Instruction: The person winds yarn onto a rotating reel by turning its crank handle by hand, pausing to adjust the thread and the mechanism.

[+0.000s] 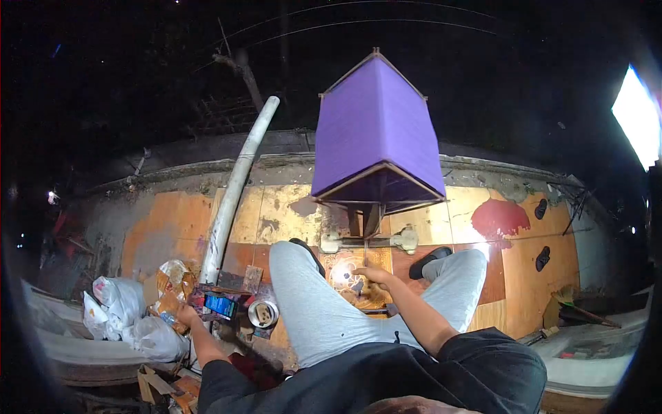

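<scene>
A purple box-shaped frame [376,131], covered in sheet material with thin sticks along its edges, stands tilted before me. Its near end gapes dark, and a thin stick [366,248] runs down from it. Just below that stick, between my knees, my right hand [374,274] is closed with its fingers pointing left; what they grip is too small to make out. On the left, my left hand [185,315] reaches to an orange-stained crumpled plastic bag [172,284]. Its fingers are too blurred to read. A lit phone [220,306] and a round white tub [263,314] lie beside it.
White plastic bags [124,303] are heaped at the left. A long pale pole [241,186] leans upward nearby. Under the frame is a pale bar with rounded ends [369,241]. Black sandals [543,259] and a broom [576,307] lie on the right, beside a red stain [500,219].
</scene>
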`<state>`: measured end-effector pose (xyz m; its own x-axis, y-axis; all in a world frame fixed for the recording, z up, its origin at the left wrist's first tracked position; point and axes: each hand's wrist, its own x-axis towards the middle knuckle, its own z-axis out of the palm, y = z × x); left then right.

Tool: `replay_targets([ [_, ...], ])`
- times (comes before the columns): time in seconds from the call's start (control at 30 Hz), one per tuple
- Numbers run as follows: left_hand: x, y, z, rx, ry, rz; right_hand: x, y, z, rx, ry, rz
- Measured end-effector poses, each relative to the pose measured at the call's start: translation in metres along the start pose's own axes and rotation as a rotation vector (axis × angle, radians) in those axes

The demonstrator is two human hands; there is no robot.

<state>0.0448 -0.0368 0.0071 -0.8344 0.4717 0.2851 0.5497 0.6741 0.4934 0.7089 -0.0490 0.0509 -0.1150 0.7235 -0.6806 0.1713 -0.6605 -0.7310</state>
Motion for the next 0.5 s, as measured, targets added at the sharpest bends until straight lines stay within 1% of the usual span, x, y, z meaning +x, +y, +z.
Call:
replay_targets([
  [0.03,0.0,0.002,-0.002,-0.054,0.009,-0.012,0.014,0.007,0.005,0.0,-0.004,-0.001],
  [0.1,-0.001,-0.001,-0.001,-0.158,0.023,-0.036,0.044,0.029,0.015,0.712,-0.329,0.041],
  [0.13,-0.002,-0.002,0.001,-0.211,0.026,-0.046,0.041,0.023,0.013,0.772,-0.438,0.005],
  [0.2,-0.004,-0.002,0.005,-0.32,0.031,-0.068,0.005,-0.011,0.014,0.755,-0.585,-0.148],
  [0.23,-0.001,-0.002,0.006,-0.205,0.024,-0.118,-0.012,-0.028,0.01,0.755,-0.585,-0.146],
  [0.27,0.001,-0.005,0.006,-0.203,0.026,-0.121,-0.029,-0.042,0.004,0.711,-0.631,-0.219],
  [0.3,0.003,-0.011,0.007,-0.125,0.021,-0.059,-0.037,-0.046,-0.003,0.666,-0.677,-0.293],
  [0.33,0.004,-0.015,0.009,-0.046,0.015,0.002,-0.038,-0.042,-0.013,0.753,-0.635,-0.289],
  [0.37,0.002,-0.015,0.009,0.032,0.006,0.064,-0.047,-0.046,-0.026,0.749,-0.601,-0.325],
  [0.4,0.0,-0.014,0.009,0.033,0.004,0.063,-0.057,-0.052,-0.041,0.746,-0.566,-0.362],
  [0.47,-0.008,0.001,0.0,-0.067,0.064,0.051,-0.08,-0.062,-0.069,0.778,-0.373,-0.274],
  [0.5,-0.011,0.007,-0.005,-0.115,0.093,0.047,-0.079,-0.056,-0.083,0.792,-0.21,-0.307],
])
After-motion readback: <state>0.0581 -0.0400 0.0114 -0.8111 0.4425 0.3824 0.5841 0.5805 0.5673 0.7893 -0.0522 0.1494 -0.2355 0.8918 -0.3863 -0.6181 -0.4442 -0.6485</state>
